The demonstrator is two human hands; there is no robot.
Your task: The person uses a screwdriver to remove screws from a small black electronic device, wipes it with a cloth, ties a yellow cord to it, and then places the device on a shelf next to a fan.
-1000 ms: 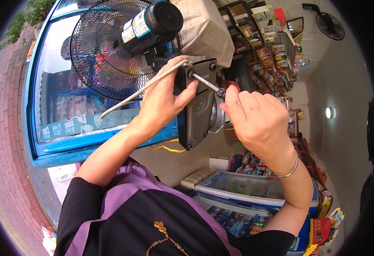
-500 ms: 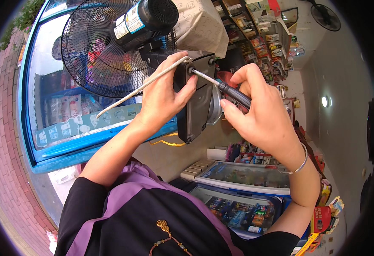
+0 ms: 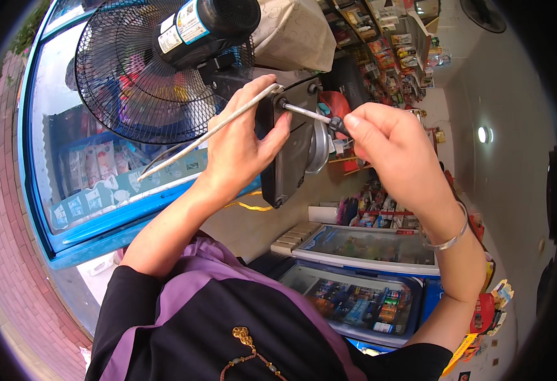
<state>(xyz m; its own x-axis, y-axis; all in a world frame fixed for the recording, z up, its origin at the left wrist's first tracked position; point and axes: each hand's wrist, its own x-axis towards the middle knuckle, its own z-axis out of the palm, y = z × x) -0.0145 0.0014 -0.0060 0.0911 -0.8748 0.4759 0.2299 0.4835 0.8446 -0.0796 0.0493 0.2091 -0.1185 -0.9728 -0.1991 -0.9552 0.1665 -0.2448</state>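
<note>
At the upper near corner of the fan base (image 3: 290, 149): screwdriver (image 3: 309, 112) meets a dark round recess (image 3: 281, 103); tip hidden, so seating cannot be told.
Long axis of screwdriver: from recess rightward and a little down the picture, into the right hand (image 3: 396, 145); stands out from the flat underside at a slant, as far as the fisheye lets one judge.
Direction from right grip: recess lies left and slightly up, one bare shaft away.
Nearer hand: left hand (image 3: 239, 140), thumb tip just beside the recess; right hand is the one on the tool.
Right grip: clamped on the dark handle, thumb along the top, fingers curled beneath; far end of handle covered by the palm.
Right arm: elbow bent out at lower right, forearm rising, silvery bracelet (image 3: 446, 244) round the wrist.
Left grip: clamped on the edge of the fan base, thumb toward the underside, fingers up the side; pale cable (image 3: 192, 146) crosses over the fingers.
Left arm: slants up from lower left.
Fan (image 3: 192, 32): upper left, black, grille in front of the blue display case (image 3: 104, 230); contact between them unclear. Underside of base turned right.
</note>
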